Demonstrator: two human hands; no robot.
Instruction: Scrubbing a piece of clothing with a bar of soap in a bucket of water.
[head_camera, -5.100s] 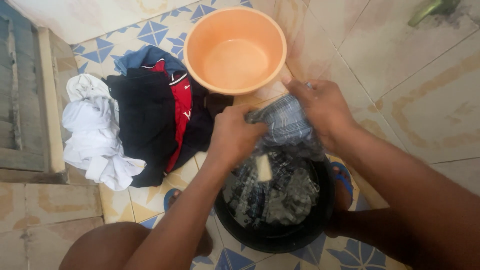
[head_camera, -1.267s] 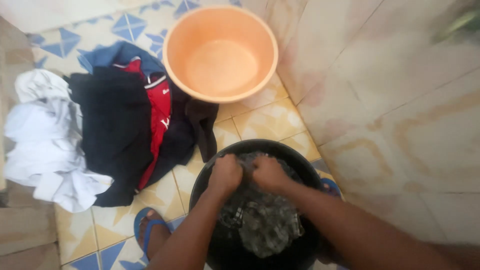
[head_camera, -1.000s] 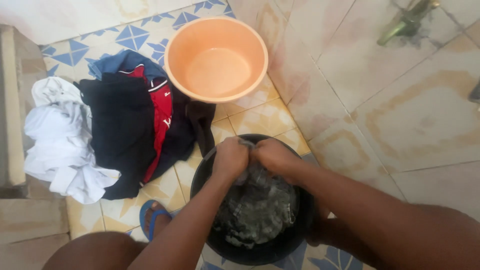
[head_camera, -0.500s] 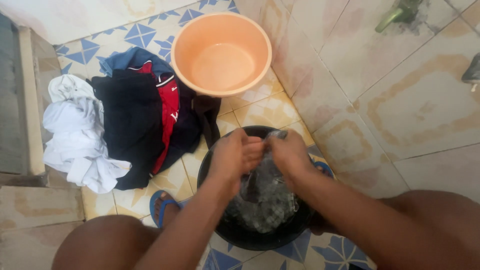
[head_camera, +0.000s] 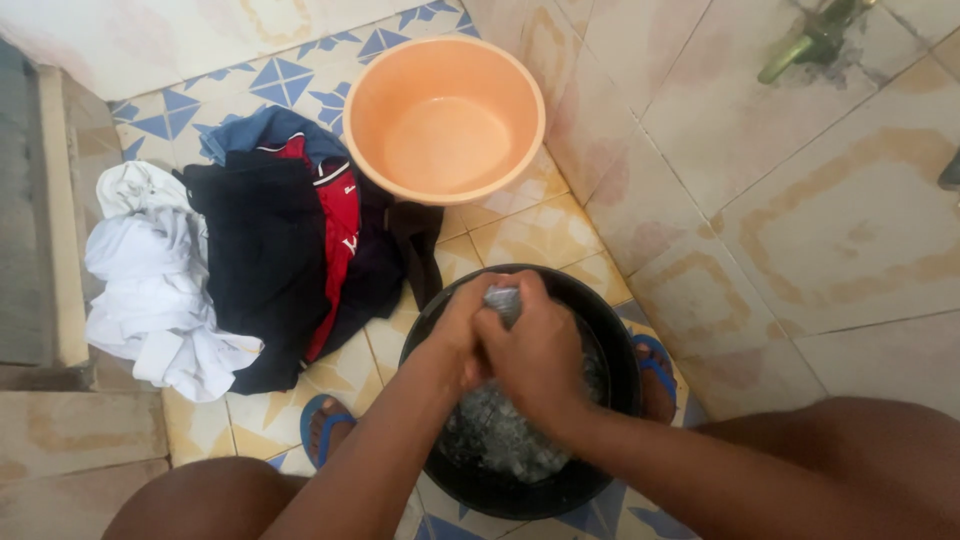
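Note:
A black basin stands on the tiled floor between my feet, with a wet grey checked cloth in soapy water. Both hands are pressed together over the basin's near-left part. My right hand lies on top, fist closed around a bunched part of the cloth that sticks out at the top. My left hand sits just under and left of it, also gripping the cloth. Most of the cloth under the hands is hidden.
An orange basin with a little water stands farther away against the tiled wall. A heap of dark, red and blue clothes and white cloth lies on the floor to the left. Blue sandals are on my feet. A step edge runs along the left.
My hands have closed together, the right sliding over the left, bunching the cloth lower into the basin. The view shifted slightly.

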